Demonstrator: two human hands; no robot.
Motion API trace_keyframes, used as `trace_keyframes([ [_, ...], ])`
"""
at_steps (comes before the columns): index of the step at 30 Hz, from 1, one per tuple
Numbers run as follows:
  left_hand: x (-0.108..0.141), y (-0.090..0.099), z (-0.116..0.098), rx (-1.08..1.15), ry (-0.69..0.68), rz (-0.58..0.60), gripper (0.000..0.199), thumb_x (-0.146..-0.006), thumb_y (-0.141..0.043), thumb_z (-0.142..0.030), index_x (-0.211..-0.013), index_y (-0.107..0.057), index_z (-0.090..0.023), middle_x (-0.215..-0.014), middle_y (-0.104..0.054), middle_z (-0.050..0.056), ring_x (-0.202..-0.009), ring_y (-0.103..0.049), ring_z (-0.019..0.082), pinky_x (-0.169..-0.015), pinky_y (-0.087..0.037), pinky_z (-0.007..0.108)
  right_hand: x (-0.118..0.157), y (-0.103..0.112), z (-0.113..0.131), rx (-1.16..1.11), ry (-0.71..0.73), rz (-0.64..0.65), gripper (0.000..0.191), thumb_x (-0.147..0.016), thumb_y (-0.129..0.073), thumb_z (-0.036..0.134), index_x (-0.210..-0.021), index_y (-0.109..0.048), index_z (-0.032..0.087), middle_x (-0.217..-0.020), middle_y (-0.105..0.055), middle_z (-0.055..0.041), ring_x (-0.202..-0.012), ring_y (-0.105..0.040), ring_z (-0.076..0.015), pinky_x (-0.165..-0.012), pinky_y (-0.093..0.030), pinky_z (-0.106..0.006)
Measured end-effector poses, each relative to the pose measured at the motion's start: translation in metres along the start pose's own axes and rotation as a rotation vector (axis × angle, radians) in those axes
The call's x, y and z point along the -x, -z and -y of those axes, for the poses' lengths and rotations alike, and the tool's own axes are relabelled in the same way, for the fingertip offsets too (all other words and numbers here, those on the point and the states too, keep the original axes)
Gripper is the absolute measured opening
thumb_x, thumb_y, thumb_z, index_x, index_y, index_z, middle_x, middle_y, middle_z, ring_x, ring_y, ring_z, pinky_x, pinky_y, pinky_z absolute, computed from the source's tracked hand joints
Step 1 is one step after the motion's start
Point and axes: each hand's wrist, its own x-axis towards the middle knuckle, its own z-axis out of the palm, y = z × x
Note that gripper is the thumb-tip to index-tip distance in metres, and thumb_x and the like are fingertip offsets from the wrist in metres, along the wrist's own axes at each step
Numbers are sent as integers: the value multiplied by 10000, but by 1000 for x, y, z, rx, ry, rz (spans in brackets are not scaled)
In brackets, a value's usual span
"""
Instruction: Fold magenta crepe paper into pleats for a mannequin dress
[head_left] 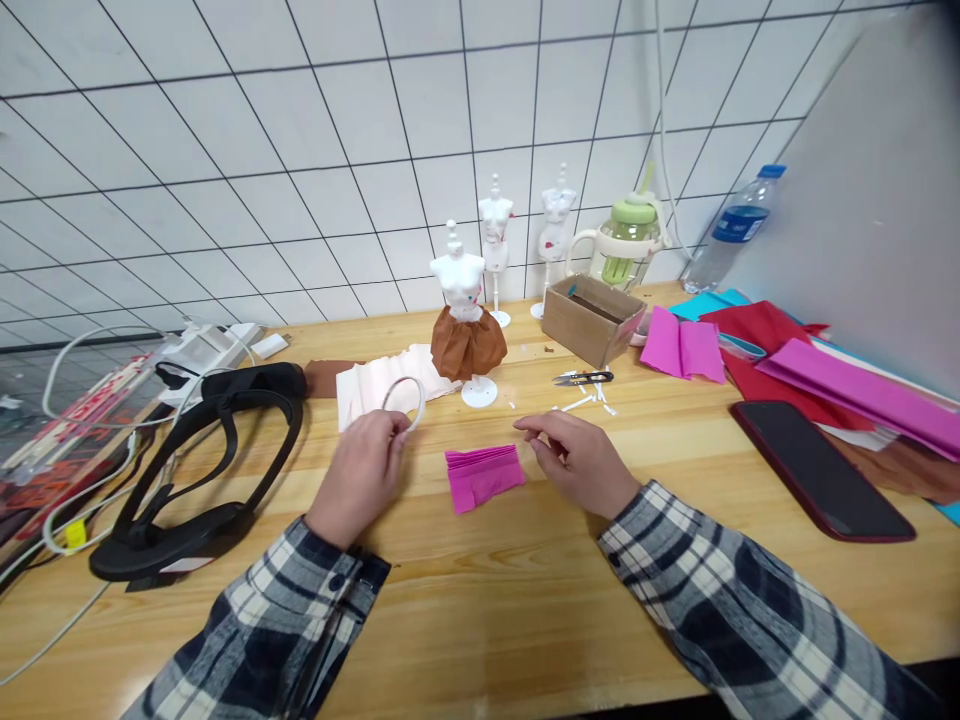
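My left hand [361, 470] pinches a roll of white tape [420, 405], a thin ring standing up from the fingers. Between my hands a small pleated magenta piece [484, 477] lies flat on the wooden table [480, 610]. My right hand [576, 457] hovers just right of it, index finger and thumb apart, holding nothing. Behind them a white mini mannequin [459, 280] wears a gathered brown skirt [466, 343]. A pale pink strip [367, 385] lies behind my left hand.
Small scissors [583, 378] and white scraps lie before a cardboard box [592, 320]. Two more mannequins, a green-lidded cup [628, 240] and a bottle [735, 230] stand behind. Right: coloured sheets and a phone [821, 468]. Left: a black headset strap [217, 470] and cables.
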Motion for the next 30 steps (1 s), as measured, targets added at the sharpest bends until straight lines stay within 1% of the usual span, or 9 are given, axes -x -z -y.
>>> trace_keyframes([
  [3, 11, -2, -34, 305, -39, 14, 122, -970, -383, -258, -977, -489, -200, -929, -576, 56, -863, -557, 185, -776, -465, 308, 3, -4, 12, -90, 15, 7, 239, -886, -557, 255, -1120, -579, 206, -989, -690, -46, -735, -594, -144, -693, -493, -284],
  [5, 18, -6, -55, 461, -83, 56, 111, -973, -387, -239, -991, -491, -204, -930, -573, 49, -853, -549, 167, -765, -470, 287, 5, -8, 24, -175, 39, 9, 313, -873, -594, 291, -1169, -542, 208, -1074, -676, -67, -854, -620, -170, -730, -506, -296],
  [7, 24, -9, -69, 556, -109, 93, 86, -970, -403, -224, -982, -487, -208, -916, -572, 40, -836, -542, 158, -754, -470, 280, 7, -12, 34, -239, 55, 7, 370, -861, -618, 301, -1208, -520, 218, -1142, -656, -79, -973, -618, -196, -803, -512, -323],
  [9, 26, -11, -76, 600, -123, 114, 71, -963, -420, -209, -983, -487, -209, -911, -576, 35, -827, -538, 155, -754, -471, 280, 9, -16, 40, -271, 48, 4, 399, -855, -638, 312, -1224, -515, 226, -1172, -646, -77, -1021, -608, -203, -867, -506, -349],
  [13, 25, -10, -76, 594, -184, 154, 191, -942, -441, -156, -1115, -501, -214, -978, -603, 48, -858, -552, 156, -777, -481, 282, 9, -20, 40, -280, 33, -1, 407, -840, -677, 305, -1212, -529, 235, -1169, -656, -54, -1043, -605, -195, -913, -498, -356],
  [15, 25, -9, -75, 581, -230, 174, 279, -931, -453, -136, -1194, -488, -221, -1040, -616, 60, -920, -573, 163, -818, -488, 288, 10, -21, 38, -277, 45, -20, 382, -841, -677, 273, -1197, -542, 245, -1152, -667, -45, -1037, -610, -195, -909, -499, -356],
  [18, 25, -10, -73, 534, -281, 160, 344, -929, -460, -125, -1256, -470, -232, -1088, -637, 68, -990, -598, 175, -861, -491, 300, 11, -22, 36, -263, 75, -76, 365, -843, -676, 252, -1186, -549, 253, -1120, -680, -45, -989, -625, -196, -865, -511, -353],
  [24, 26, -14, -73, 473, -324, 102, 302, -924, -481, -120, -1210, -499, -216, -1058, -663, 60, -947, -624, 168, -824, -499, 282, 12, -23, 37, -186, 137, -103, 291, -853, -673, 244, -1128, -579, 263, -999, -714, -19, -866, -643, -181, -765, -516, -329],
  [30, 25, -14, -73, 472, -301, 126, 275, -932, -477, -126, -1190, -504, -218, -1053, -668, 47, -937, -624, 153, -822, -496, 262, 12, -25, 34, -183, 120, -96, 176, -858, -656, 232, -1021, -590, 246, -1028, -723, -19, -813, -651, -166, -725, -511, -310],
])
